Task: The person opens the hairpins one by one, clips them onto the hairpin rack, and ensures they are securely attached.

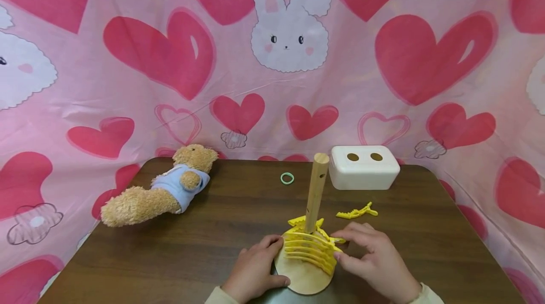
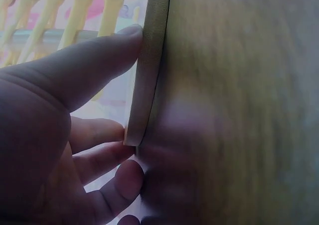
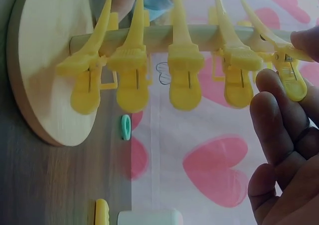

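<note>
A wooden stand with a round base (image 1: 304, 280) and an upright dowel (image 1: 317, 186) stands near the table's front edge. Several yellow clips (image 1: 308, 247) are clamped in a row low on the dowel. My left hand (image 1: 268, 259) grips the base's left rim; in the left wrist view the thumb (image 2: 99, 50) lies on the rim (image 2: 149, 60) and the fingers curl below it. My right hand (image 1: 340, 247) pinches the outermost yellow clip (image 3: 294, 78) on the dowel (image 3: 159, 34), beside the other clips (image 3: 184, 70).
One loose yellow clip (image 1: 356, 212) lies right of the stand. A green ring (image 1: 287, 178) sits behind it. At the back right stands a white box (image 1: 364, 167) with two holes. A teddy bear (image 1: 162, 190) lies at the left. Pink heart cloth surrounds the table.
</note>
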`<state>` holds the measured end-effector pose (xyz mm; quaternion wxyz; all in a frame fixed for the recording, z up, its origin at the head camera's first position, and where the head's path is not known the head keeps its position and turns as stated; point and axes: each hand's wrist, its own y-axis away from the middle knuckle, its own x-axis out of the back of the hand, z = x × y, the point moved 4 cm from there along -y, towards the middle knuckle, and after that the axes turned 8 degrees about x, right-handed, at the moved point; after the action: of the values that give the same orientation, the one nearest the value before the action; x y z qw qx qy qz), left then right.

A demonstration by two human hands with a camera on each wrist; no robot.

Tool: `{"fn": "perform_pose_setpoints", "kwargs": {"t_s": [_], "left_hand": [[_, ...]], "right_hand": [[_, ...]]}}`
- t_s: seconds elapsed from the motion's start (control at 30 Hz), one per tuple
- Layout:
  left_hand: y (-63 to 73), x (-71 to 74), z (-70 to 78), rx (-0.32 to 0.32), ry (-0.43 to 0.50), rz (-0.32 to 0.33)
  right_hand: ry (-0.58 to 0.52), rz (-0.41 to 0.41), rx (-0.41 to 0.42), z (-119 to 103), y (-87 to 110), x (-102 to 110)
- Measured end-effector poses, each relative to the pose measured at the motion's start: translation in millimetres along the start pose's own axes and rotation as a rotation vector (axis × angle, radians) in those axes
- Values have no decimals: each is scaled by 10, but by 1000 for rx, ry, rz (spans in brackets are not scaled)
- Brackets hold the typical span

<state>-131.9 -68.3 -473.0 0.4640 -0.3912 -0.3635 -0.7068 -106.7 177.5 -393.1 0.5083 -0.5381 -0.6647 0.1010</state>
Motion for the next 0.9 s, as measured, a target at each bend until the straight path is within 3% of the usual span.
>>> {"fn": "perform_pose_setpoints", "kwargs": {"t_s": [0.47,0.9], "left_hand": [[-2,9,-13,0,28,2],[-31,2,-3,46,87,-6]], "right_hand": [[-59,34,11,31,9,-63],[-43,69,-46,89,31,-45]]}}
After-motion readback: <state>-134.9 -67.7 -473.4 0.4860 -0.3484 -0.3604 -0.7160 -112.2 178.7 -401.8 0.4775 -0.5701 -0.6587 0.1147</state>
